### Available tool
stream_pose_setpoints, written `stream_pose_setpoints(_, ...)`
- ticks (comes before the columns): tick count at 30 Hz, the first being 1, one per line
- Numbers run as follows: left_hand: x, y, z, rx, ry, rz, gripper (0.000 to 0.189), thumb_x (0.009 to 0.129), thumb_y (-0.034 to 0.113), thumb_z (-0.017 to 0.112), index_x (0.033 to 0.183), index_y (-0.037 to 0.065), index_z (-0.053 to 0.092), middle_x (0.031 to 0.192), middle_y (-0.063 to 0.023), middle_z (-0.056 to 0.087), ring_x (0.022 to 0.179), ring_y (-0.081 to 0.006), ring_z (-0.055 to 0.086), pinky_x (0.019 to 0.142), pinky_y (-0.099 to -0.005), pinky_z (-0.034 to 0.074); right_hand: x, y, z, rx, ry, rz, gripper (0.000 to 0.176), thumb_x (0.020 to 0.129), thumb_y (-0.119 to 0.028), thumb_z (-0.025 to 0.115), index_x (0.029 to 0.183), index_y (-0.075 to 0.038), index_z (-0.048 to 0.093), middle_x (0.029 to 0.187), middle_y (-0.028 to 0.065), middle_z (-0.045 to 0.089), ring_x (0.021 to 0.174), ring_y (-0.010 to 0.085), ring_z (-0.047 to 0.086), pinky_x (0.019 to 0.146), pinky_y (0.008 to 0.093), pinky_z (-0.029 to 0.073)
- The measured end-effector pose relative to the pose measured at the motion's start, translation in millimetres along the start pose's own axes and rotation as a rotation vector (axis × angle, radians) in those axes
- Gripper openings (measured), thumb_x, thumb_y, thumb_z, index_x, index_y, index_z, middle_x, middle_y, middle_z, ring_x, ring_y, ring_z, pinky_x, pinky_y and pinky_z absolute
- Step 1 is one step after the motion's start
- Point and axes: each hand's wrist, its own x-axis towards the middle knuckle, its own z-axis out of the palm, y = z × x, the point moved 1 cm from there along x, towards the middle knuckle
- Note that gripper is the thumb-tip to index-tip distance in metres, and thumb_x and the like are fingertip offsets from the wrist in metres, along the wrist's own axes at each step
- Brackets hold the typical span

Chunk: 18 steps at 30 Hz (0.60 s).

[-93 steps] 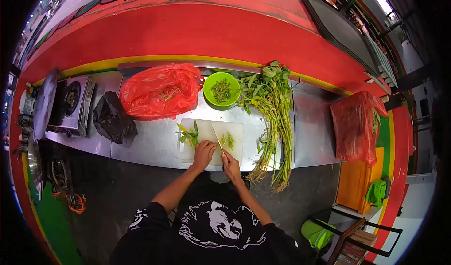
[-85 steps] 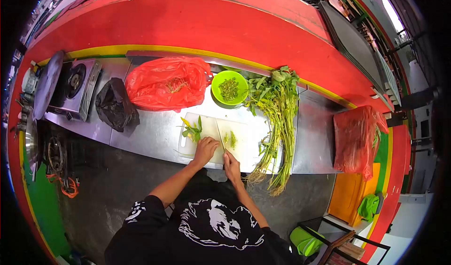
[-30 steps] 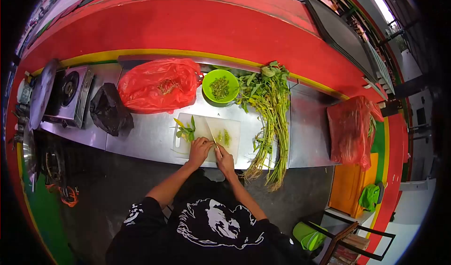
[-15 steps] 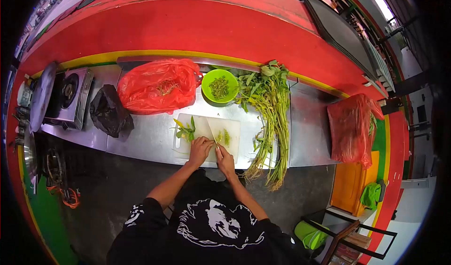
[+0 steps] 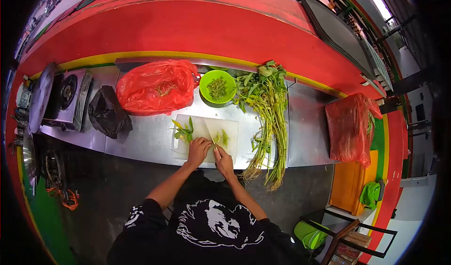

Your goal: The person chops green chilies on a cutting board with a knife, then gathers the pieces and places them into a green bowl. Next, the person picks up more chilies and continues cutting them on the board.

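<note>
A white cutting board (image 5: 229, 153) lies on the steel counter in front of me. My right hand (image 5: 224, 161) is closed round the handle of a knife (image 5: 209, 131), whose blade points away from me over the board. Beside the blade, my left hand (image 5: 198, 149) has its fingers curled down on leafy greens (image 5: 184, 131); the leaves stick out on its far left side and the stems are mostly hidden under the fingers. Small chopped green pieces (image 5: 221, 138) rest on the board right of the blade. A green bowl (image 5: 205, 94) beyond the board holds more cut pieces.
Long-stemmed greens (image 5: 272, 119) with roots lie right of the board. To the left are a red plastic bag (image 5: 141, 95), a black bag (image 5: 109, 113) and a gas stove (image 5: 70, 95). Another red bag (image 5: 350, 131) stands at the far right. A red wall (image 5: 202, 27) runs behind the counter.
The whole view has shifted very slightly. Both hands and the knife stay almost in the same place on the board, and the chopped pieces look much the same.
</note>
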Motion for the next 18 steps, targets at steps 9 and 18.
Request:
stream_pose_setpoints(9, -0.9, -0.1, 1.9, 0.010, 0.019, -0.014, 0.013, 0.090, 0.016, 0.070, 0.100, 0.011, 0.075, 0.093, -0.0024, 0.067, 0.093, -0.0247, 0.062, 0.083, -0.0404, 0.042, -4.5, 9.9, 4.2, 0.020, 0.022, -0.037, 0.039, 0.105, -0.032, 0.056, 0.135, -0.009, 0.064, 0.086, 0.0211, 0.072, 0.071, 0.0292, 0.068, 0.070, 0.0400, 0.053)
stream_pose_setpoints(18, -2.2, -1.6, -0.2, 0.022, 0.017, 0.050, 0.014, 0.089, 0.015, 0.071, 0.102, 0.012, 0.075, 0.093, -0.0007, 0.066, 0.094, -0.0224, 0.061, 0.083, -0.0392, 0.040, -5.0, 15.9, 5.7, 0.060, 0.056, -0.044, 0.041, 0.105, -0.035, 0.056, 0.137, -0.010, 0.064, 0.092, 0.0242, 0.073, 0.080, 0.0309, 0.073, 0.075, 0.0416, 0.054)
